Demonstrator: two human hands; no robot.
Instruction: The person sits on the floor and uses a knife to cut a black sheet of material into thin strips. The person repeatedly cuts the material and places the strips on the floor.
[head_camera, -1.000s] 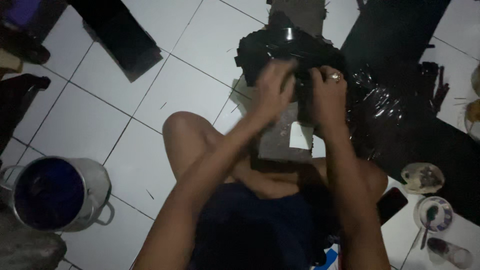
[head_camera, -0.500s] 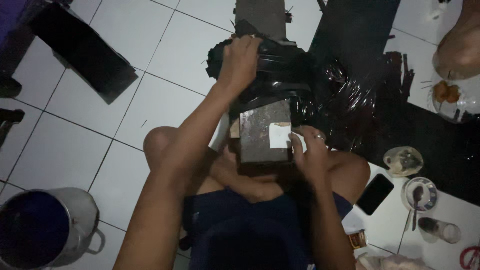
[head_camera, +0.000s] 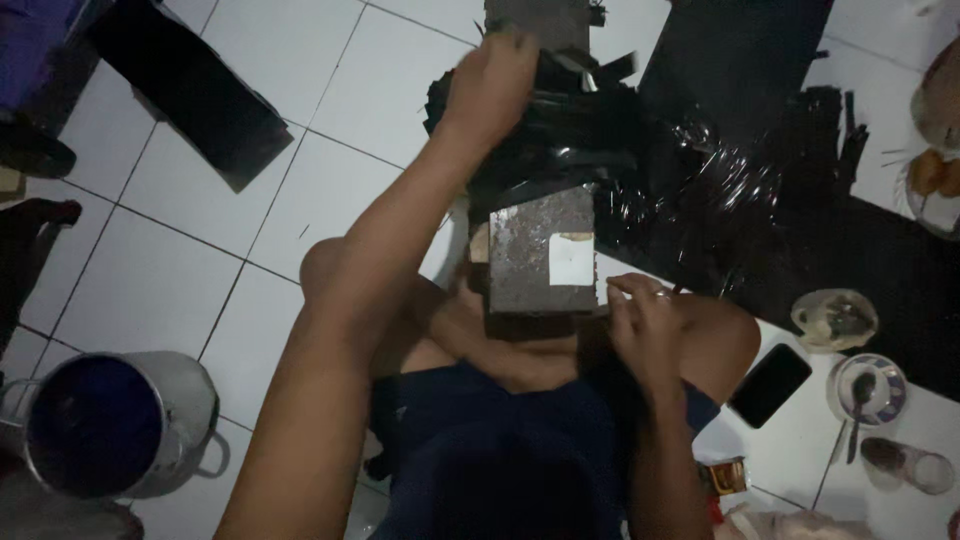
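I sit cross-legged on a white tiled floor. My left hand (head_camera: 495, 85) reaches far forward and rests on a heap of black plastic strips (head_camera: 570, 125); whether its fingers grip any is unclear. My right hand (head_camera: 645, 320) is close to my knee, fingers pinched on something thin and dark beside a rusty grey metal block (head_camera: 540, 255). The block stands in front of my legs with a small white square patch on top.
Crumpled shiny black plastic sheet (head_camera: 740, 200) spreads to the right. A metal pot (head_camera: 110, 425) stands at lower left. A dark phone (head_camera: 770, 385), a small bowl (head_camera: 835, 320), a cup with a spoon (head_camera: 865, 390) and a glass (head_camera: 905, 465) lie at right.
Both hands were together over the black heap. The left hand then stretched farther forward onto the strips, and the right hand drew back to the block's near right corner.
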